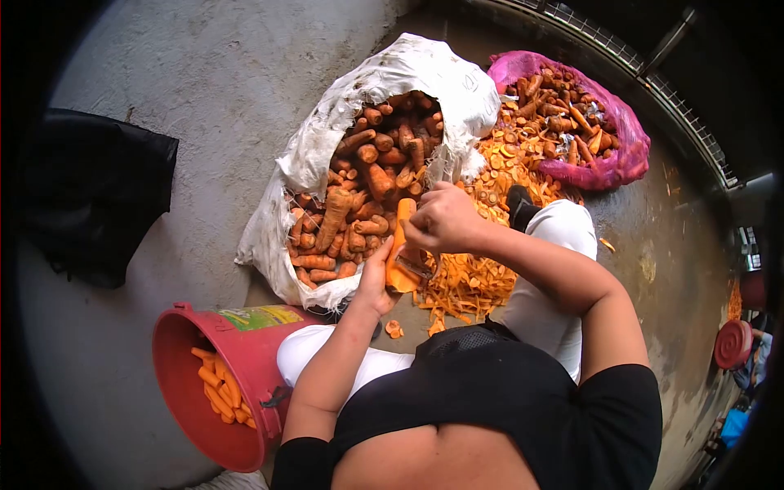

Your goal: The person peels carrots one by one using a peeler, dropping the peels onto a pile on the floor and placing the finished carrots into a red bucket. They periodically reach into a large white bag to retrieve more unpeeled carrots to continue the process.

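Note:
A bright orange carrot (403,222), its surface peeled, is held upright between my hands. My left hand (378,276) wraps its fingers around the carrot's lower part. My right hand (442,220) is closed on a peeler (415,263), whose metal blade lies against the carrot's lower right side. Just beyond my hands a white sack (304,145) lies open, full of unpeeled carrots (380,181). Below and right of my right hand, orange peelings (467,286) are heaped on the floor.
A red bucket (175,359) with peeled carrots (220,388) lies tilted at my left. A pink sack (625,147) of carrots and scraps stands at the back right. Black cloth (102,192) hangs at the far left. A red lid (732,344) and partly visible people are at the far right.

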A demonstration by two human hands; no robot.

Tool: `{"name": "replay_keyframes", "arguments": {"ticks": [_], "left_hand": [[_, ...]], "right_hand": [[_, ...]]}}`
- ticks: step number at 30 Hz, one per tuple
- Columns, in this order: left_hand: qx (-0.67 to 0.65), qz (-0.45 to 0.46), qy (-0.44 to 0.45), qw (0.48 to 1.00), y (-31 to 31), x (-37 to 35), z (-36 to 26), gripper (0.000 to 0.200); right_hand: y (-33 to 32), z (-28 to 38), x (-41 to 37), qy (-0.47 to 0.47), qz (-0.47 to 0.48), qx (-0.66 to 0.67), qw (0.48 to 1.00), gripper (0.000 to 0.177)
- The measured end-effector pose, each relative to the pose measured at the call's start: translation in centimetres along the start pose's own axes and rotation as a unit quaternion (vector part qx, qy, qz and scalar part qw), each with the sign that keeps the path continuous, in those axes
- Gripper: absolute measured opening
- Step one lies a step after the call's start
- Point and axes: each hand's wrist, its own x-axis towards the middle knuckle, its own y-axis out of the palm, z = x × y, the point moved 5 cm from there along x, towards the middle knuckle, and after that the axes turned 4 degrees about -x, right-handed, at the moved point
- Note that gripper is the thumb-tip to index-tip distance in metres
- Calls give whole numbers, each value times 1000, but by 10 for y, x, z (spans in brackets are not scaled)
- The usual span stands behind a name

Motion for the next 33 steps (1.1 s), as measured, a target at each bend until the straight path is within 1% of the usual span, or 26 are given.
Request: {"name": "replay_keyframes", "arguments": {"ticks": [3, 6, 7, 8, 9, 10, 11, 12, 14, 15, 18, 19, 20, 21, 22, 23, 24, 26, 27, 29, 32, 33], "left_hand": [[44, -16, 14, 999, 4, -2, 1, 37], [99, -44, 47, 993, 15, -8, 0, 39], [115, -20, 27, 993, 15, -11, 3, 40], [131, 4, 6, 991, 13, -16, 4, 41], [147, 29, -14, 989, 13, -19, 6, 43], [151, 32, -16, 988, 13, -21, 8, 43], [154, 35, -16, 987, 15, -24, 10, 44], [157, 38, -15, 987, 19, -26, 10, 45], [140, 41, -15, 989, 31, -32, 8, 45], [130, 41, -14, 991, 35, -33, 6, 45], [84, 4, -1, 996, 28, -24, 0, 47], [72, 15, -2, 997, 23, -21, -2, 47], [67, 5, -2, 998, 16, -17, -4, 47], [62, -6, -2, 998, 9, -13, -5, 47], [57, -17, -2, 998, 12, -14, -5, 46], [57, -34, 36, 997, 18, -17, -6, 42], [44, -37, 22, 998, 17, -17, -5, 41], [21, -44, -8, 999, 15, -16, -3, 39], [25, -46, -3, 999, 13, -16, -2, 38], [32, -47, 9, 998, 7, -13, -3, 37], [48, -54, 13, 997, 17, -18, -2, 38], [82, -41, 26, 995, 19, -20, -4, 39]], "right_hand": [[9, -1, 3, 5, 3, -5, 1000, 31], [11, -14, 4, 12, -14, 19, 1000, 30], [11, -25, 4, 46, -1, -23, 999, 31], [11, -43, 4, 32, -46, -41, 998, 33], [10, -59, 7, 47, -56, -75, 994, 35], [6, -75, 9, 62, -66, -109, 990, 37], [5, -95, 10, 110, -17, -203, 973, 39], [1, -115, 9, 154, 32, -295, 943, 42], [-16, -144, 5, 270, 34, -340, 900, 38], [-26, -134, 7, 217, -33, -364, 905, 40], [-16, -102, 14, 206, -12, -244, 948, 44], [-19, -77, 20, 267, 88, -98, 955, 48], [0, -70, 11, 238, 23, 43, 970, 45], [3, -50, 12, 142, -5, 30, 989, 39], [5, -32, 12, 78, -11, 28, 997, 28], [5, -17, 11, 52, -21, 45, 997, 27], [2, -5, 13, 28, -31, 61, 997, 27], [10, -4, 12, 3, -7, 51, 999, 28], [14, -3, 10, -8, 4, 46, 999, 29], [14, -1, 10, -26, -3, 52, 998, 29], [13, -1, 10, -46, -3, 39, 998, 29], [13, -1, 10, -51, -2, 30, 998, 29]]}}
